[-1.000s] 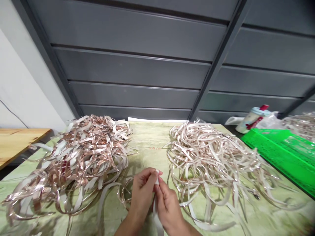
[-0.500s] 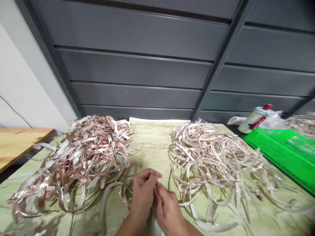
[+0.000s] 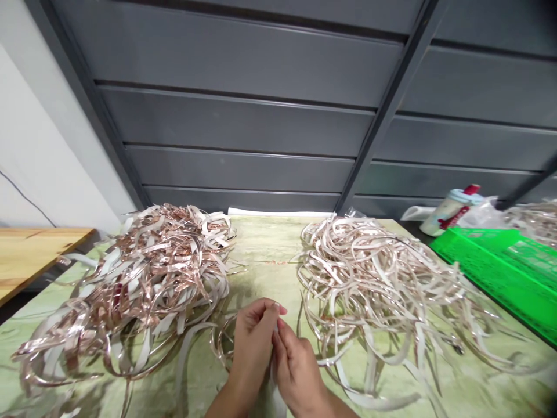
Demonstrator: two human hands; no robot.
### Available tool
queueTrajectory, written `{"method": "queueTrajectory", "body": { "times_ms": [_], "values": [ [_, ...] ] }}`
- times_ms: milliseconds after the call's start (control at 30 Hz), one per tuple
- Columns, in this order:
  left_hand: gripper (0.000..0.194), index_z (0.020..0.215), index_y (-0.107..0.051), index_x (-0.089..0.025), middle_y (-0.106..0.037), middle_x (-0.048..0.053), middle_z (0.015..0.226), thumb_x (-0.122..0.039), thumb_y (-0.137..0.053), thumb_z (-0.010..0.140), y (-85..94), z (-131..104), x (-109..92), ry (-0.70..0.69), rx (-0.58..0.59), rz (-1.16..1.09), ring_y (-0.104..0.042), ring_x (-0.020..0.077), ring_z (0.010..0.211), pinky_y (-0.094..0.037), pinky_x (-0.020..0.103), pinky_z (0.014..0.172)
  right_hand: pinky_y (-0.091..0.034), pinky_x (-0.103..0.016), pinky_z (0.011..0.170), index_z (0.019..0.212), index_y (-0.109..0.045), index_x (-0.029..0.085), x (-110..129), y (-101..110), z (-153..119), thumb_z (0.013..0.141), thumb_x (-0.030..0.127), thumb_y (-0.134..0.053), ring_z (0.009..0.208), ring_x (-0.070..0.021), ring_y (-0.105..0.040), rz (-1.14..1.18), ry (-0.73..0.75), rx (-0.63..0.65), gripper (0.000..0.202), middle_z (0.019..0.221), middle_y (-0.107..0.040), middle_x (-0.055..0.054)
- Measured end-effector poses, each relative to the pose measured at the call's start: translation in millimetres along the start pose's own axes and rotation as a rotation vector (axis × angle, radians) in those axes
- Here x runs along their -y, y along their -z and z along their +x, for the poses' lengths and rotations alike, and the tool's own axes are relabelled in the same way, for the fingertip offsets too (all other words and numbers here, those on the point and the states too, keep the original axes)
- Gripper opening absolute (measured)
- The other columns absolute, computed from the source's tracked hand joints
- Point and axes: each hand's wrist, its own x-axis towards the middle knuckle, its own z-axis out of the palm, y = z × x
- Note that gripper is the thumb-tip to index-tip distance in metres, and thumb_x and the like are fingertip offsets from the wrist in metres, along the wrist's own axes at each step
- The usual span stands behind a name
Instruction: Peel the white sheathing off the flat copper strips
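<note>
Near the table's front edge, my left hand [image 3: 255, 337] and my right hand [image 3: 298, 366] meet, thumbs and fingers pinched together at the tips. A pale strip [image 3: 275, 395] hangs down between my palms, and its upper end runs into the pinch, mostly covered by the fingers. To the left lies a tangled heap of shiny copper-pink and white strips [image 3: 165, 273]. A second heap of pale, rose-edged strips [image 3: 365, 278] spreads to the right of my hands. A few loose curled strips [image 3: 221, 342] lie just beside my left hand.
The heaps rest on a pale green table [image 3: 265, 238]. On the right are a bright green plastic basket [image 3: 500, 261], a cup with a light blue lid [image 3: 452, 212] and a clear plastic bag [image 3: 483, 215]. A wooden board [image 3: 39, 249] stands left, grey panels [image 3: 239, 128] behind.
My hands stay in nearly the same place, with only a slight shift of the fingertips and a bit of white showing between them. The heaps have not moved.
</note>
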Motion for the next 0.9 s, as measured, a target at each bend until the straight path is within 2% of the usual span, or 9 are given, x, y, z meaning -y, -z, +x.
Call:
{"method": "queueTrajectory", "body": {
  "times_ms": [167,267,367,467,533,600,667,733,900],
  "values": [
    [0.019,0.052,-0.062,-0.015,-0.048,-0.003,0.05,-0.022,-0.065,0.07,1.2,2,1,0.01,0.017,-0.058,-0.04,0.0084,0.049,-0.027,0.019,0.047,-0.04,-0.026,0.048,0.095,-0.059,0.016,-3,-2,-3,0.092,0.015,-0.032,0.048,-0.0172,-0.055,-0.183,0.12,0.008,0.027,0.062,-0.062,-0.005],
    [0.019,0.055,-0.065,-0.016,-0.05,-0.003,0.05,-0.025,-0.066,0.072,2.4,2,0,0.042,0.044,-0.069,-0.041,0.0088,0.048,-0.028,0.02,0.046,-0.039,-0.026,0.047,0.092,-0.059,0.017,2,0,-3,0.094,0.019,-0.031,0.049,-0.017,-0.055,-0.164,0.102,0.019,0.028,0.063,-0.062,-0.005],
    [0.018,0.074,-0.076,-0.017,-0.062,0.001,0.065,-0.034,-0.07,0.074,3.6,2,-2,-0.007,0.059,0.018,-0.052,0.0123,0.059,-0.039,0.021,0.055,-0.04,-0.023,0.047,0.088,-0.06,0.019,9,9,-1,0.1,0.03,-0.031,0.051,-0.015,-0.055,0.001,-0.061,0.038,0.033,0.065,-0.062,-0.003],
    [0.032,0.099,-0.077,-0.019,-0.066,0.003,0.073,-0.043,-0.066,0.08,5.3,3,-4,-0.108,0.088,0.133,-0.057,0.0155,0.066,-0.045,0.025,0.063,-0.043,-0.022,0.052,0.086,-0.061,0.019,12,23,4,0.102,0.04,-0.033,0.058,-0.0143,-0.057,0.159,-0.186,0.075,0.039,0.068,-0.062,-0.001],
    [0.034,0.107,-0.075,-0.02,-0.066,0.003,0.075,-0.042,-0.064,0.082,6.3,5,-6,-0.177,0.091,0.202,-0.059,0.0167,0.07,-0.046,0.026,0.067,-0.043,-0.023,0.053,0.088,-0.063,0.018,9,32,10,0.101,0.043,-0.038,0.059,-0.0144,-0.057,0.209,-0.212,0.02,0.037,0.068,-0.061,-0.001],
    [0.035,0.11,-0.073,-0.02,-0.066,0.002,0.074,-0.039,-0.065,0.082,6.3,5,-6,-0.218,0.104,0.244,-0.059,0.0168,0.071,-0.046,0.026,0.068,-0.042,-0.023,0.053,0.096,-0.063,0.017,2,38,17,0.098,0.043,-0.046,0.059,-0.0143,-0.055,0.21,-0.212,-0.117,0.031,0.068,-0.061,0.0],
    [0.033,0.11,-0.071,-0.019,-0.065,0.0,0.069,-0.036,-0.065,0.082,5.2,5,-5,-0.219,0.127,0.254,-0.058,0.0158,0.065,-0.045,0.026,0.064,-0.041,-0.023,0.054,0.101,-0.063,0.018,-3,42,21,0.095,0.04,-0.053,0.059,-0.0138,-0.053,0.178,-0.177,-0.241,0.026,0.07,-0.061,0.0],
    [0.027,0.104,-0.068,-0.019,-0.065,-0.001,0.066,-0.033,-0.065,0.081,3.6,3,-4,-0.223,0.134,0.254,-0.057,0.0153,0.063,-0.043,0.025,0.062,-0.041,-0.024,0.056,0.1,-0.062,0.018,-5,44,23,0.093,0.036,-0.056,0.059,-0.0136,-0.052,0.143,-0.126,-0.286,0.02,0.072,-0.061,0.0],
    [0.01,0.087,-0.06,-0.02,-0.063,-0.002,0.064,-0.028,-0.063,0.082,1.5,-1,-1,-0.207,0.22,0.328,-0.055,0.0145,0.061,-0.04,0.024,0.059,-0.042,-0.026,0.062,0.085,-0.062,0.019,6,48,23,0.095,0.027,-0.052,0.065,-0.0147,-0.057,0.079,-0.045,-0.216,0.016,0.073,-0.063,0.0]
  ]
}}
